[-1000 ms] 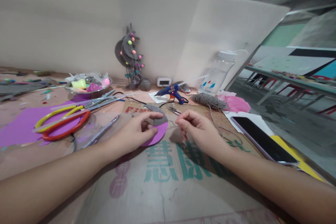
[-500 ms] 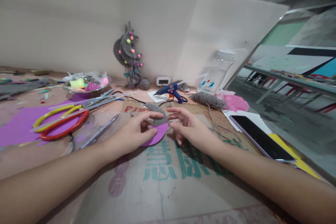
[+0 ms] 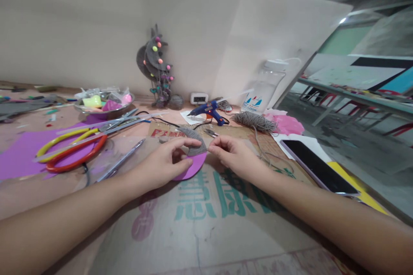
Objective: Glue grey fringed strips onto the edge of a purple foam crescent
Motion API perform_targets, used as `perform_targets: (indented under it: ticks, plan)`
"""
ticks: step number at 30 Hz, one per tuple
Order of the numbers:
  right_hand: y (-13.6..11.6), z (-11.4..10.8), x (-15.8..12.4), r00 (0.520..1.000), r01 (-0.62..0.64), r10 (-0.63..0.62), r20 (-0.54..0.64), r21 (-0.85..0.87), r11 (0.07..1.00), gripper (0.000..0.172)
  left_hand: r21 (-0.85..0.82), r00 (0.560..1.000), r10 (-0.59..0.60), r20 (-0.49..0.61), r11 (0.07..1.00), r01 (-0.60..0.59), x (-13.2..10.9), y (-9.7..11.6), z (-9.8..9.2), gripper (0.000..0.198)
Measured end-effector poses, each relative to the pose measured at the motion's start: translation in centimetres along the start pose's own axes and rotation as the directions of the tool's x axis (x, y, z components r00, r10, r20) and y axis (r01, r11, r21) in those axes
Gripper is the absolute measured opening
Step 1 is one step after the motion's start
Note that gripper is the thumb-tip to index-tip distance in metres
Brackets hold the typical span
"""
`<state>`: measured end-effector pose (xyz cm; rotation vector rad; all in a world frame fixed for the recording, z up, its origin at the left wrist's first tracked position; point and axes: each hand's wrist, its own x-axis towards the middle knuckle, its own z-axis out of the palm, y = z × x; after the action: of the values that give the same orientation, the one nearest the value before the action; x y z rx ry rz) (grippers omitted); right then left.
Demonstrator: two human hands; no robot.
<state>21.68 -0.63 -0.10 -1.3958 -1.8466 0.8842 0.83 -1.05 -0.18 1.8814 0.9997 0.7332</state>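
Note:
My left hand (image 3: 167,157) grips a round-edged purple crescent (image 3: 193,166) between thumb and fingers, just above the cardboard. Its upper part is wrapped in rows of grey yarn (image 3: 195,146). At the crescent's right edge, my right hand (image 3: 234,154) is closed in a pinch where the yarn strand leaves the wrapping; the strand itself is barely visible at the fingertips. A loose bundle of grey yarn (image 3: 254,123) lies behind my right hand, with a strand trailing down beside the wrist.
A blue glue gun (image 3: 209,111) rests behind the crescent, near small snips (image 3: 211,133). Scissors (image 3: 74,148), a pen (image 3: 121,161) and a bowl (image 3: 105,114) are on the left. A phone (image 3: 318,165) and a clear bottle (image 3: 264,88) stand right. A decorated moon hanging (image 3: 156,66) leans on the wall.
My right hand's fingers have gone from spread to pinched together at the crescent's edge. The small snips behind it now show. My left hand keeps its hold, and the view has shifted slightly.

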Motion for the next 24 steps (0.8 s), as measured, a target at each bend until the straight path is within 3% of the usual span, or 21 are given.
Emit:
perform_targets:
  ticks: [12,19,24]
  plan:
    - [0.29,0.25,-0.13,0.999,-0.027,0.024,0.036,0.092,0.995,0.023,-0.032,1.000,-0.019,0.015,0.999,0.019,0.03,0.09,-0.02,0.045]
    - [-0.08,-0.14,-0.26,0.999,0.007,-0.003,-0.034,0.122,0.993,0.039,-0.047,1.000,-0.010,0.023,0.999,0.012,0.06,-0.01,0.01,0.043]
    - [0.06,-0.10,-0.17,0.993,0.105,-0.106,-0.047,-0.036,0.994,0.028,-0.026,0.999,0.020,0.033,0.999,-0.020,0.04,-0.49,0.01,0.041]
